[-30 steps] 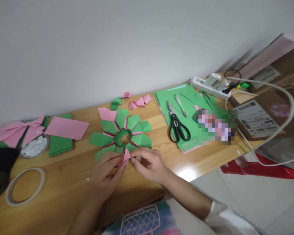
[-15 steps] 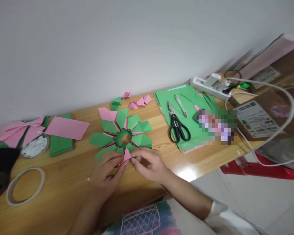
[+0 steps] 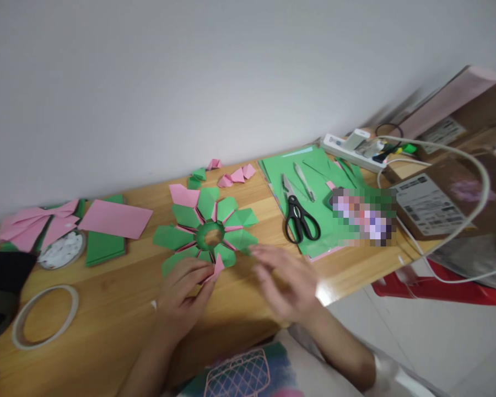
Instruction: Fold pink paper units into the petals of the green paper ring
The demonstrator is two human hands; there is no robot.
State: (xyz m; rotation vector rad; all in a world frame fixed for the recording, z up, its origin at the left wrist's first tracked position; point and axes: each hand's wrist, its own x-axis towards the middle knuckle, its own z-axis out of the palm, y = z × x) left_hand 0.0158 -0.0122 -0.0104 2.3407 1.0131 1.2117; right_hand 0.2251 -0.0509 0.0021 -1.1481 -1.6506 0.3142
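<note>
Between thumb and fingers, my left hand (image 3: 187, 289) pinches a small folded pink paper piece (image 3: 219, 268). It is held at the near edge of a ring-shaped paper flower (image 3: 209, 201), which has green petals, one pink petal and pink folds around a round centre hole. My fingers hide part of the near petals. To the right of the flower my right hand (image 3: 287, 281) hovers over the table, fingers apart and slightly blurred, with nothing seen in it. Small folded pink pieces (image 3: 238, 175) and green folded pieces (image 3: 197, 177) lie behind the flower.
Black-handled scissors (image 3: 300, 218) and a craft knife (image 3: 305, 181) rest on green sheets (image 3: 281, 165) at right. A power strip (image 3: 355, 151) and cardboard box (image 3: 434, 204) stand beyond. At left are a tape roll (image 3: 45, 317), pink paper (image 3: 116, 219) and a round container (image 3: 62, 251).
My right hand has let go of the folded pink piece and moved right, its fingers opening. My left hand still holds the piece, which is turned slightly. The view has shifted a little.
</note>
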